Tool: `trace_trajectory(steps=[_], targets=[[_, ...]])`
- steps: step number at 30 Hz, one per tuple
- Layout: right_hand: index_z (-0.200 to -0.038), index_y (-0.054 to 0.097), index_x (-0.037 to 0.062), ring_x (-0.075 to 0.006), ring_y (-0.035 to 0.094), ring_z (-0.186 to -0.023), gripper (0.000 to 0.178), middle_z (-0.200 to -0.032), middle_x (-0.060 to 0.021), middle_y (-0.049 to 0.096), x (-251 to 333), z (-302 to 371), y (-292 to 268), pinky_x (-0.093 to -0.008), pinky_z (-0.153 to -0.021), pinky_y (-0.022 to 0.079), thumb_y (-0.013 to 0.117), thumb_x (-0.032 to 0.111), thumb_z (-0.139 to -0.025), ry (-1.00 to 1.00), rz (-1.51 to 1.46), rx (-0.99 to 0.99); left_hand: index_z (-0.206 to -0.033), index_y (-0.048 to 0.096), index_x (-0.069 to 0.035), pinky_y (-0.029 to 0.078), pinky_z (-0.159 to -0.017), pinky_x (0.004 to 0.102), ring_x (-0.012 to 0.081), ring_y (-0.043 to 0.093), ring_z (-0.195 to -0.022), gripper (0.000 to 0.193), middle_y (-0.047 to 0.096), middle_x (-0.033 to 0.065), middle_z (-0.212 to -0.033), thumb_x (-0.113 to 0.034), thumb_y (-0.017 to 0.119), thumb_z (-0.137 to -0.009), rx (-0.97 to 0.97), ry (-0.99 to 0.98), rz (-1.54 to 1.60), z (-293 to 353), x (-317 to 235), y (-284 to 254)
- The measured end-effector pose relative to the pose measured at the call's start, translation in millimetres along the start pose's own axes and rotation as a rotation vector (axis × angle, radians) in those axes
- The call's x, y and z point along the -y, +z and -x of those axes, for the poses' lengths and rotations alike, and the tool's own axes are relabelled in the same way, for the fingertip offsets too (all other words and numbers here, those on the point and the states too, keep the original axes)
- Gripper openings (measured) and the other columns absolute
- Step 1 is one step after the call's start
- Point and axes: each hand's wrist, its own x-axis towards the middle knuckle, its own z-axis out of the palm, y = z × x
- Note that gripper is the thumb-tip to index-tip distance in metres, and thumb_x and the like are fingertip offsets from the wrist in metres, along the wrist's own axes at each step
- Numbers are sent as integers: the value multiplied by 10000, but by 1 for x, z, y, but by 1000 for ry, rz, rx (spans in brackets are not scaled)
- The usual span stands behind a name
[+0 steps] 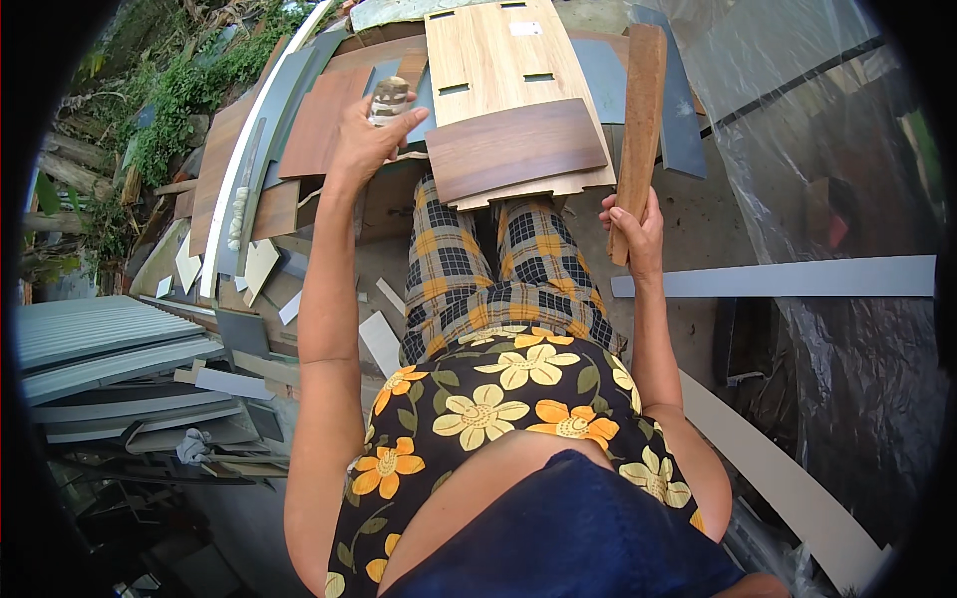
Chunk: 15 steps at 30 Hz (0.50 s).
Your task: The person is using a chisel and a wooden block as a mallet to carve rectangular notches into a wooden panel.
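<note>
Wooden bar [641, 110] right of the dark brown panel [518, 149]; long axis runs away from the wearer, far end leaning slightly right. Right hand [638, 231] clamped around the bar's near part, short stub projecting below the grip. Dark brown panel lies crosswise over the near portion of a slotted light wood panel [498, 70]; its right edge is near the bar, narrow gap in this view. Left hand [369, 138] curled around a brown-and-white lump [390, 98], kind unclear, just beyond the panel's left edge.
</note>
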Motion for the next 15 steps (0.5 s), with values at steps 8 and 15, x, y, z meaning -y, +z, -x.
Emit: trace_trajectory(steps=[8,15], targets=[[-1169,514,-16,-119,635,-749,484,-948,-101,657,-11,15,18,-263,-641,507,693,162,-756,66,106,122,-1055,587,27,465,-670,298,124,511,-607,265,532,34,-666,-174,656,-897,-309,409,555,11,-45,-36],[-1134,512,-35,-124,637,-741,436,-930,-103,657,-28,24,22,-261,-642,524,686,130,-769,188,67,132,-1209,438,31,445,-911,448,261,547,-832,445,548,162,-899,-61,506,-778,-380,454,791,10,-27,-24]])
